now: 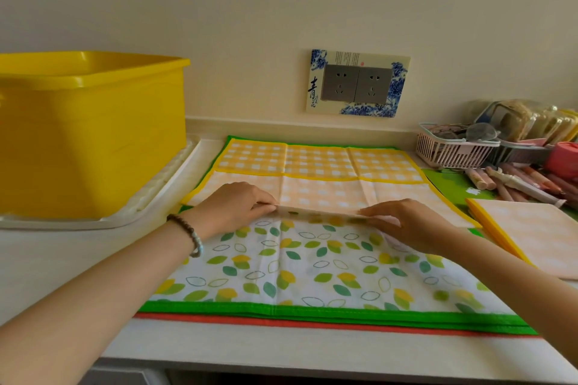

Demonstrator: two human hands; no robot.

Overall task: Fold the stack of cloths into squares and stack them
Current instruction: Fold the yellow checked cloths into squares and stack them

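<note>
A stack of cloths lies flat on the counter. On top is a yellow checked cloth (316,162) with a yellow border, its near part turned back over itself so the pale underside (325,194) shows. My left hand (234,206) and my right hand (409,225) each pinch the near edge of that turned part, side by side. Under it lies a white cloth with green and yellow leaves (312,266) and a green border. A red edge (281,323) of a lower cloth peeks out at the front. A folded yellow cloth (531,234) lies to the right.
A big yellow plastic tub (90,134) stands on a white tray (162,194) at the left. At the back right are a pink basket (453,150) of small items and several pens (519,184). A wall socket (356,84) sits above the counter. The counter's front edge (281,362) is near me.
</note>
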